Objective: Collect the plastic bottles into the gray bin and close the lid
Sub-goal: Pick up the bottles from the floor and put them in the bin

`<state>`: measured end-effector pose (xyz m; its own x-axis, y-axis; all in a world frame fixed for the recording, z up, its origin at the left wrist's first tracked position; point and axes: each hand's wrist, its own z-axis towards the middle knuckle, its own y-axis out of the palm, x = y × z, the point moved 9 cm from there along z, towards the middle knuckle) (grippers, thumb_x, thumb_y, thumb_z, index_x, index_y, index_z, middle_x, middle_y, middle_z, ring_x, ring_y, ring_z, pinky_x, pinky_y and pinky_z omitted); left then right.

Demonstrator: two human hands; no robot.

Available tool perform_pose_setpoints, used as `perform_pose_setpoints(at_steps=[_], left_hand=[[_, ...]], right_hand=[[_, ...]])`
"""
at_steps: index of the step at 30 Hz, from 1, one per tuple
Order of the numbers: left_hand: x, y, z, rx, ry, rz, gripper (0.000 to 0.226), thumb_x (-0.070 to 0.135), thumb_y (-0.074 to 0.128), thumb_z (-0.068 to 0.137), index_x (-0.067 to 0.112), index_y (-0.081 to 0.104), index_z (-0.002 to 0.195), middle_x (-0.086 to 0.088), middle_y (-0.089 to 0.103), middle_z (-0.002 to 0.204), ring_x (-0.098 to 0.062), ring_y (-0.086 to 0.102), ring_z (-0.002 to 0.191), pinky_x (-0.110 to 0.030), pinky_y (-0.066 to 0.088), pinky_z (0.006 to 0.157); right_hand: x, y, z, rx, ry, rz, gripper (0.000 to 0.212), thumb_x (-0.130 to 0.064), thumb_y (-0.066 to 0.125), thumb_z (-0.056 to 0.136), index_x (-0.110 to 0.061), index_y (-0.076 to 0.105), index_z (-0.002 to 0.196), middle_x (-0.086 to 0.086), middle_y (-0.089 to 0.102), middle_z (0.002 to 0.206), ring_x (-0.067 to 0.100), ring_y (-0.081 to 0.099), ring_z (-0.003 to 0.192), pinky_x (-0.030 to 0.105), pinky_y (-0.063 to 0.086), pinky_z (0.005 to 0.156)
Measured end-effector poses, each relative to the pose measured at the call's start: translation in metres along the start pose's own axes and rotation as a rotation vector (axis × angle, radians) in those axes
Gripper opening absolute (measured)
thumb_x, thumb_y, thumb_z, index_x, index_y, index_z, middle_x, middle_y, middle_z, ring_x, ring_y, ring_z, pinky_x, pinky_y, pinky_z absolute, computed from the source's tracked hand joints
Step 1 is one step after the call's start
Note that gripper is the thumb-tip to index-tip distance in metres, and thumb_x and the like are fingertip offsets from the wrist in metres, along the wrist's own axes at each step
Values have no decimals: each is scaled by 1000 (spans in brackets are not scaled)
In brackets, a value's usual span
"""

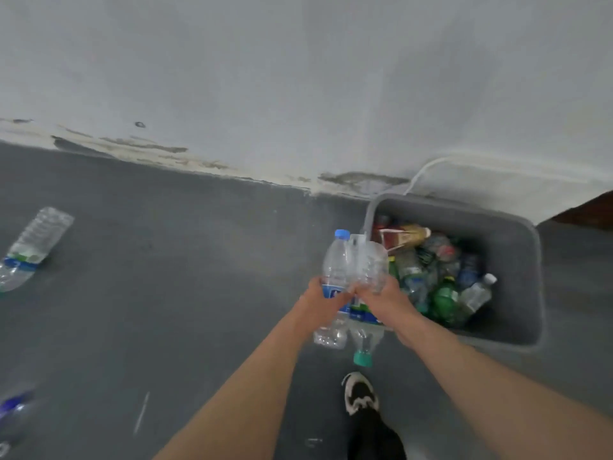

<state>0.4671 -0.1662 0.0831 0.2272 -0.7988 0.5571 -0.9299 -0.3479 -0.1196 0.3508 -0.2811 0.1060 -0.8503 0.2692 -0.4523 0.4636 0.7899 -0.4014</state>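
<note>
My left hand (323, 302) grips a clear bottle with a blue cap (335, 260), cap pointing away from me. My right hand (386, 298) grips a clear bottle with a teal cap (368, 263), cap pointing down toward my foot. Both bottles are side by side, just left of the near-left corner of the gray bin (517, 250). The bin stands open on the floor by the wall, holding several bottles, green, clear and brown. No lid is in view.
A clear bottle with a green-blue label (31, 247) lies on the dark floor at far left. Another bottle with a blue label (13, 410) is blurred at the lower left edge. A white cable (428, 169) runs along the wall behind the bin. My shoe (360, 393) is below my hands.
</note>
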Motion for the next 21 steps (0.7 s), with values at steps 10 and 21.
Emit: perform_pose_setpoints(at_steps=[10,21], left_hand=[[111,169,42,-66,97,257,109,72,62,81,19,9,159,-17,18,161,-39,34,144,-53,32,117],[-169,-178,-32,334,-192,-36,58,47,55,98,8,50,141,-20,57,139,-38,58,126,-47,51,103]], right_hand=[[74,-215,26,567,191,-70,98,-52,70,84,-9,18,156,22,25,158,38,27,145,49,26,118],[-92,160,-30,66,-217,-471,72,-46,64,91,-9,38,147,20,39,144,34,33,139,36,29,113]])
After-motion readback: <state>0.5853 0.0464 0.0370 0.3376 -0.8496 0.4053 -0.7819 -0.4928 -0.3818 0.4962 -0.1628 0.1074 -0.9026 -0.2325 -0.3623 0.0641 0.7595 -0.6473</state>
